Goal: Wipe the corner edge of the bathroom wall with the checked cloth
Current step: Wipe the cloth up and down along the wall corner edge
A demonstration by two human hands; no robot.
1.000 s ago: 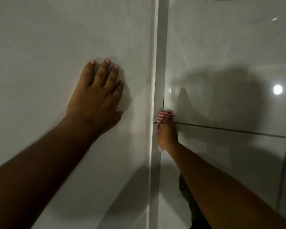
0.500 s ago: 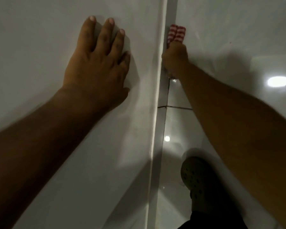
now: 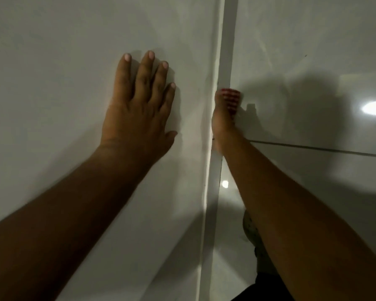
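Checked cloth (image 3: 230,98), red and white and bunched up small, sits in the right hand (image 3: 223,124). The fingers of that hand are curled tight around it, so only the top of the cloth peeks out above them. The cloth is pressed right against the long pale corner edge (image 3: 227,40) of the bathroom wall, about halfway up the part we can see.

The left hand (image 3: 137,114) holds nothing. Its fingers (image 3: 148,68) are stretched out flat, a little apart, and it lies on the smooth grey-white wall panel (image 3: 74,83) to the left of the corner edge. I think it is there to keep the person steady.

On the right of the corner edge is a shiny tiled wall (image 3: 313,51). A dark grout line (image 3: 313,148) runs across it just below the right hand. Low down beside the corner edge, a dark shoe (image 3: 251,231) shows behind the right arm.

The wiping step looks to be under way, with the cloth on the edge. I cannot tell which parts are clean. Next, the right hand needs to slide the cloth along the corner edge, pushing firmly and staying on that thin strip, not slipping off onto the tiles.
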